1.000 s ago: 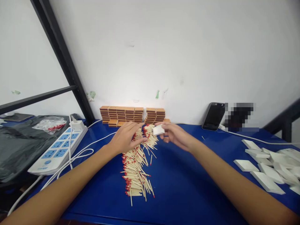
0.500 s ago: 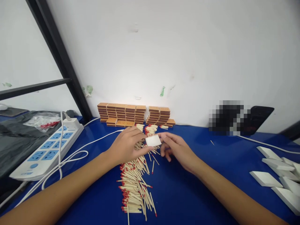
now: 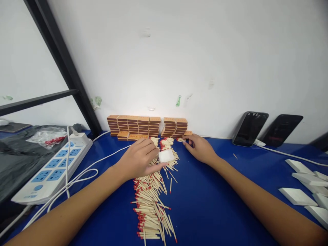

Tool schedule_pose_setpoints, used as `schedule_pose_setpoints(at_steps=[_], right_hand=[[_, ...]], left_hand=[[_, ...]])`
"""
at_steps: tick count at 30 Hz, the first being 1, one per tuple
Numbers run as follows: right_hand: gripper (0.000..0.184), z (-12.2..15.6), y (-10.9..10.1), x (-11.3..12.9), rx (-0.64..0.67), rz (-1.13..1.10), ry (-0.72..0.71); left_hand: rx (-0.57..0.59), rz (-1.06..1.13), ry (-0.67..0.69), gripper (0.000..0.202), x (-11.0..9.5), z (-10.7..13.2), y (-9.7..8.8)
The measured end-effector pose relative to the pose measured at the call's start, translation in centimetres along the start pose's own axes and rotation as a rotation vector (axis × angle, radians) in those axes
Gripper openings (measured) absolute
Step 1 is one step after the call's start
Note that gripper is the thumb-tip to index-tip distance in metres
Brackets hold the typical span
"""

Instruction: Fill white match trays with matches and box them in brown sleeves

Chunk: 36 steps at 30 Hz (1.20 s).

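My left hand (image 3: 139, 159) grips a small white matchbox tray (image 3: 166, 156) between thumb and fingers, just above the loose matches. Farther back, my right hand (image 3: 201, 148) has its fingers curled and its thumb close to the index finger, at the right end of a small bunch of matches (image 3: 180, 139). Its fingertips partly cover the bunch. A long heap of red-tipped matches (image 3: 151, 205) runs from under my left hand toward the front edge. Another pile of matches (image 3: 167, 142) lies behind the tray.
Stacked matchboxes (image 3: 133, 124) stand along the wall. On the left are a white power strip (image 3: 55, 167) with loose cables and a black plastic bag (image 3: 15, 147). Two phones (image 3: 251, 128) lean on the wall at right. Several white matchbox trays (image 3: 297, 196) lie at the far right.
My right hand has left the tray's side and moved back and right to the small bunch of matches. My left hand still holds the tray.
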State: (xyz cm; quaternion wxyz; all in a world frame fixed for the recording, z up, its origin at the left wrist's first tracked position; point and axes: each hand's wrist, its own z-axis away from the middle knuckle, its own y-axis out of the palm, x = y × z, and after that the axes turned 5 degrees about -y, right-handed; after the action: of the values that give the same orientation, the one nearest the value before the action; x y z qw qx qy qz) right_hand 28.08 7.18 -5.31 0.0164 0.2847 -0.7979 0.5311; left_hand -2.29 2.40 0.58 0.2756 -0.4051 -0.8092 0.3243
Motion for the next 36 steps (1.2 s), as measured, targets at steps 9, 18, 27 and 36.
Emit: schedule_pose_setpoints(at_steps=[9,18,27,36], right_hand=[[0.025,0.2,0.0,-0.2,0.048,0.037,0.027],[0.026,0.4,-0.4,0.4,0.083,0.094,-0.005],[0.018,0.4,-0.1,-0.3,0.070,-0.035,0.044],[0.017,1.0,-2.3,0.3,0.222,-0.087,0.017]], left_hand=[[0.024,0.025,-0.016,0.032,0.0,0.2,0.6],[0.053,0.049,-0.017,0.031,0.0,0.3,0.8],[0.079,0.086,-0.030,0.034,-0.2,0.5,1.2],[0.080,0.093,-0.029,0.035,-0.2,0.4,1.1]])
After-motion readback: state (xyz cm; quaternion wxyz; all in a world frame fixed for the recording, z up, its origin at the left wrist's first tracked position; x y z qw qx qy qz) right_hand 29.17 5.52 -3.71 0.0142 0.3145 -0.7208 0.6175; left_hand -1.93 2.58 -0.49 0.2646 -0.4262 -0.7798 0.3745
